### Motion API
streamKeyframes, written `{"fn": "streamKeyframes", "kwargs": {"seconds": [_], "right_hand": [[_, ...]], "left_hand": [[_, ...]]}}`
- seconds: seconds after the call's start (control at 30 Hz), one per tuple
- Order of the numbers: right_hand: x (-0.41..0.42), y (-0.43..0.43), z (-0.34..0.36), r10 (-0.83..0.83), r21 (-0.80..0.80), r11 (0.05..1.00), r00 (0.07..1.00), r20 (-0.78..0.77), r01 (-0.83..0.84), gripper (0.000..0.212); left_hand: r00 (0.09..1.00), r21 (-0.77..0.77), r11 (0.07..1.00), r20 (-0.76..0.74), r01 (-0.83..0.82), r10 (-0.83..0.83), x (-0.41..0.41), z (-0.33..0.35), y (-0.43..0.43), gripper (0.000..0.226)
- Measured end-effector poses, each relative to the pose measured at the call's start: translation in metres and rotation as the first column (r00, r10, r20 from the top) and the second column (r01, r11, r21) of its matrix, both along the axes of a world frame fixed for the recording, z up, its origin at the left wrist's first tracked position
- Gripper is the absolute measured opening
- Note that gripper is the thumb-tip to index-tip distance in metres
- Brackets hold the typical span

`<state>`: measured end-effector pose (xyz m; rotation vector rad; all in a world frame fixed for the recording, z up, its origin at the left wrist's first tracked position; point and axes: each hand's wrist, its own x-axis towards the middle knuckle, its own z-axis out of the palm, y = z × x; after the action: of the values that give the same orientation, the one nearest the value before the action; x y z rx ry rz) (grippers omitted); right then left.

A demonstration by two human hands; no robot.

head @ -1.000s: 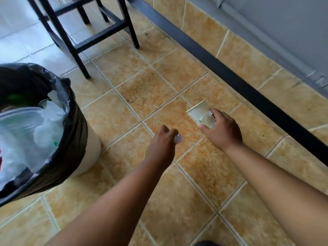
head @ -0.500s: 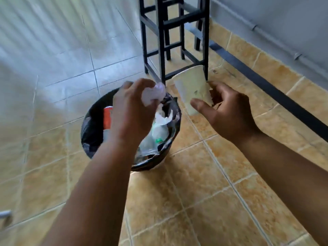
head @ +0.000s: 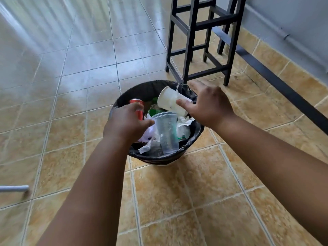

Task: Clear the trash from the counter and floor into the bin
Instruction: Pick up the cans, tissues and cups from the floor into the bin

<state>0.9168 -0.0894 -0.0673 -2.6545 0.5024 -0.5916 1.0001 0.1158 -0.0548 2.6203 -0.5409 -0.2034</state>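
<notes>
Head view: your hands have moved from the floor to over the bin (head: 156,158). Right hand (head: 209,105) grips the paper cup (head: 168,102); left hand (head: 124,121) grip unclear. Release both.

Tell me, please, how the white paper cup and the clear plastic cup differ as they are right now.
The white paper cup is opaque; the clear plastic cup is see-through, with trash visible behind it. The paper cup is held by the right hand above the bin, while the plastic cup lies loose among the trash inside. The paper cup's open mouth points left and away; the plastic cup's mouth points away, its base nearest the camera. Both are tipped over and empty.
</notes>
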Motion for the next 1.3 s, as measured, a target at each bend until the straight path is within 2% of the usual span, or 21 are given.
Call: {"fn": "streamKeyframes", "kwargs": {"seconds": [0.17,0.3,0.4,0.53,0.67,0.9,1.03,1.3], "right_hand": [[-0.031,-0.006,-0.015,-0.084,0.143,0.987,0.995,0.055,0.076,0.047],[-0.046,-0.007,-0.031,-0.120,0.409,0.901,0.989,-0.081,0.143,0.033],[-0.045,-0.008,-0.042,-0.133,0.574,0.802,0.987,-0.095,0.163,0.023],[-0.039,-0.015,-0.045,-0.151,0.570,0.801,0.983,-0.104,0.184,0.014],[-0.057,-0.021,-0.022,-0.229,0.550,0.783,0.956,-0.181,0.291,0.008],[-0.112,-0.027,0.102,-0.360,0.457,0.764,0.889,-0.283,0.454,0.010],[-0.143,-0.023,0.193,-0.395,0.446,0.728,0.850,-0.348,0.521,0.012],[-0.195,-0.002,0.411,-0.451,0.461,0.649,0.794,-0.406,0.605,0.011]], "left_hand": [[0.984,-0.121,0.981,0.077,-0.151,0.160,0.016,0.000,0.010,0.046],[0.949,0.017,0.949,0.042,-0.315,0.314,0.041,-0.014,0.027,0.056],[0.945,0.081,0.944,-0.041,-0.321,0.325,0.049,-0.022,0.030,0.035],[0.942,0.067,0.942,-0.050,-0.329,0.332,0.057,-0.022,0.026,0.021],[0.955,0.054,0.960,-0.096,-0.276,0.280,0.051,0.005,0.006,0.023],[0.964,0.065,0.989,-0.221,-0.135,0.146,0.011,0.111,-0.017,0.026],[0.951,0.086,0.991,-0.284,-0.103,0.124,-0.014,0.203,-0.021,0.029],[0.915,0.032,0.996,-0.395,-0.082,0.088,-0.057,0.422,-0.015,0.033]]}}
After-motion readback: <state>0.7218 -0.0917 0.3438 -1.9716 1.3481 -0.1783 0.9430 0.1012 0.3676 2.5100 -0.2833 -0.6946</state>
